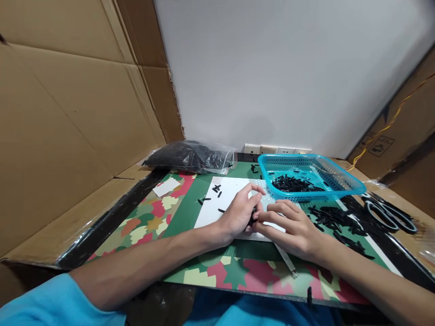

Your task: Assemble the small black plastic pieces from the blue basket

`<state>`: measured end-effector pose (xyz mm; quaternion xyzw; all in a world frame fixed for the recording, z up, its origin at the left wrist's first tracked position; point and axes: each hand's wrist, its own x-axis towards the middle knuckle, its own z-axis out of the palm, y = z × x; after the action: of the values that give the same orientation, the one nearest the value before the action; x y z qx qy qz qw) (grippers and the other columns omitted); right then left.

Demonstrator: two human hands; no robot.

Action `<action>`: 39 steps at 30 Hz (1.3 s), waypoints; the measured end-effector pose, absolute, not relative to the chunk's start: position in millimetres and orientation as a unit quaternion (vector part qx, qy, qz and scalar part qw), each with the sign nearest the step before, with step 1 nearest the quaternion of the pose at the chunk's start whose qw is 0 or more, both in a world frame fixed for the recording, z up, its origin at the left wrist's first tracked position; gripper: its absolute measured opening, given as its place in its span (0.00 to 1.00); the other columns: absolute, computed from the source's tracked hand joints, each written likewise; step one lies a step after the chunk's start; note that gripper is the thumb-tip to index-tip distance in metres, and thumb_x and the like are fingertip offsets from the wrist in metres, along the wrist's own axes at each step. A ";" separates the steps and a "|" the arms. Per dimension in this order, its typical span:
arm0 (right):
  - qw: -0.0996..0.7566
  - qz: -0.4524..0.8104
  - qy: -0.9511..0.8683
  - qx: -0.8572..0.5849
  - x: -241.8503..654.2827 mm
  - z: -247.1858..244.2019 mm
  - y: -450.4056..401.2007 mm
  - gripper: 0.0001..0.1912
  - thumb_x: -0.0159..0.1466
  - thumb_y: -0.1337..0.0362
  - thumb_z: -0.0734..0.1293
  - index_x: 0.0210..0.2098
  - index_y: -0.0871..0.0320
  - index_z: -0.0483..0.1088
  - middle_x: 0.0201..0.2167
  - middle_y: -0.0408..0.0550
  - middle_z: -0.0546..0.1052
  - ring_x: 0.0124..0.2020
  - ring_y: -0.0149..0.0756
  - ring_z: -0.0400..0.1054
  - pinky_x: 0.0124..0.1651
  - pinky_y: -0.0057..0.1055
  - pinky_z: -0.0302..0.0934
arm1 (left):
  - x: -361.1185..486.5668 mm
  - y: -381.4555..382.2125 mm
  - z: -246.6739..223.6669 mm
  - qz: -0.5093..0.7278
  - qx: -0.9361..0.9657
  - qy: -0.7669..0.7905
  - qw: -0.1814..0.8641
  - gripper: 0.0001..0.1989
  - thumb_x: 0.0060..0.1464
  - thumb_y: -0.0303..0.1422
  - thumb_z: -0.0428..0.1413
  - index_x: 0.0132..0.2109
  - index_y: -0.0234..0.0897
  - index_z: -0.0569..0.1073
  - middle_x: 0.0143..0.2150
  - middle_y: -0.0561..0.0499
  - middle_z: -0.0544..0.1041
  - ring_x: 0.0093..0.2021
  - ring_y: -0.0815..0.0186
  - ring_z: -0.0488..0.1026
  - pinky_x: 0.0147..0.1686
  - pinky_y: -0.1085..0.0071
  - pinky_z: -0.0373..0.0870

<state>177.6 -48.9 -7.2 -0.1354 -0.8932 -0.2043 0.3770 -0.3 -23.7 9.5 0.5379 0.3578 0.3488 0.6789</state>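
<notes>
My left hand [242,210] is curled over the white sheet [207,217], its fingers wrapped round a clump of small black stick-like pieces [252,216]. From the right, my right hand [288,224] meets it, thumb and fingertips pressed together at the same pieces. How many pieces lie inside the fingers is hidden. Several loose black pieces [216,188] are scattered on the sheet left of my hands. A narrow clear strip [286,259] sticks out below my right hand toward the table's front edge.
A blue basket [312,196] with black pieces stands at the back right. Piles of black pieces [335,218] and scissors [387,213] lie right. A clear bag [190,156] of black material rests at the back left. Cardboard walls [74,113] flank the patterned table.
</notes>
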 end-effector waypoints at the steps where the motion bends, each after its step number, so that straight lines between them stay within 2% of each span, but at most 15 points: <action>1: 0.377 -0.209 -0.892 -0.135 177.6 -6.6 -48.5 0.11 0.72 0.73 0.61 0.44 0.61 0.76 0.42 0.52 0.81 0.43 0.41 0.71 0.45 0.38 0.65 | -0.5 -24.0 9.4 0.346 0.534 0.358 0.684 0.11 0.61 0.41 0.52 0.47 0.44 0.63 0.22 0.64 0.63 0.13 0.76 0.52 0.11 0.82 0.52; 8: 0.369 -0.224 -0.888 -0.157 177.3 -0.5 -47.8 0.11 0.73 0.72 0.59 0.44 0.64 0.74 0.37 0.52 0.81 0.40 0.39 0.73 0.42 0.37 0.66 | 0.3 -27.5 13.5 0.327 0.498 0.342 0.727 0.16 0.61 0.47 0.56 0.49 0.47 0.61 0.22 0.66 0.59 0.14 0.78 0.49 0.12 0.84 0.49; 16: 0.339 -0.229 -0.897 -0.168 185.2 -1.2 -44.0 0.13 0.74 0.72 0.57 0.46 0.65 0.73 0.38 0.54 0.81 0.42 0.41 0.73 0.42 0.37 0.67 | -1.7 -26.6 14.9 0.327 0.511 0.345 0.716 0.13 0.63 0.45 0.54 0.47 0.45 0.61 0.22 0.64 0.57 0.15 0.78 0.51 0.13 0.84 0.47; 20: 0.367 -0.188 -0.897 -0.163 190.0 -5.1 -40.7 0.11 0.72 0.73 0.58 0.47 0.66 0.72 0.40 0.56 0.80 0.43 0.43 0.71 0.44 0.39 0.68 | -2.9 -25.1 16.0 0.328 0.522 0.339 0.711 0.13 0.64 0.46 0.53 0.47 0.46 0.61 0.22 0.64 0.58 0.14 0.77 0.54 0.13 0.84 0.46; 23: 0.391 -0.185 -0.886 -0.169 191.1 -4.6 -37.0 0.10 0.71 0.74 0.59 0.47 0.66 0.71 0.41 0.57 0.79 0.43 0.44 0.71 0.46 0.40 0.68 | -4.4 -22.4 14.5 0.305 0.530 0.347 0.711 0.15 0.64 0.48 0.53 0.44 0.44 0.61 0.20 0.65 0.57 0.13 0.77 0.52 0.11 0.83 0.43; 30: 0.423 -0.190 -0.857 -0.227 193.1 0.0 -22.0 0.07 0.72 0.73 0.61 0.47 0.61 0.69 0.36 0.51 0.78 0.41 0.39 0.70 0.44 0.36 0.68 | -8.5 -15.3 13.5 0.246 0.552 0.337 0.722 0.21 0.62 0.54 0.52 0.35 0.40 0.62 0.18 0.65 0.53 0.11 0.78 0.50 0.09 0.83 0.44; 39: 0.464 -0.139 -0.843 -0.232 199.0 1.7 -16.5 0.05 0.71 0.74 0.62 0.44 0.59 0.67 0.34 0.50 0.77 0.39 0.39 0.68 0.43 0.36 0.68 | -8.3 -15.8 15.9 0.290 0.562 0.294 0.717 0.18 0.64 0.50 0.52 0.39 0.41 0.63 0.16 0.65 0.56 0.10 0.78 0.48 0.09 0.83 0.45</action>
<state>199.0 -16.5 1.7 -0.2316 -0.8435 -0.1392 0.4642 -8.3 -15.8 15.9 0.5616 0.2944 0.2902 0.7167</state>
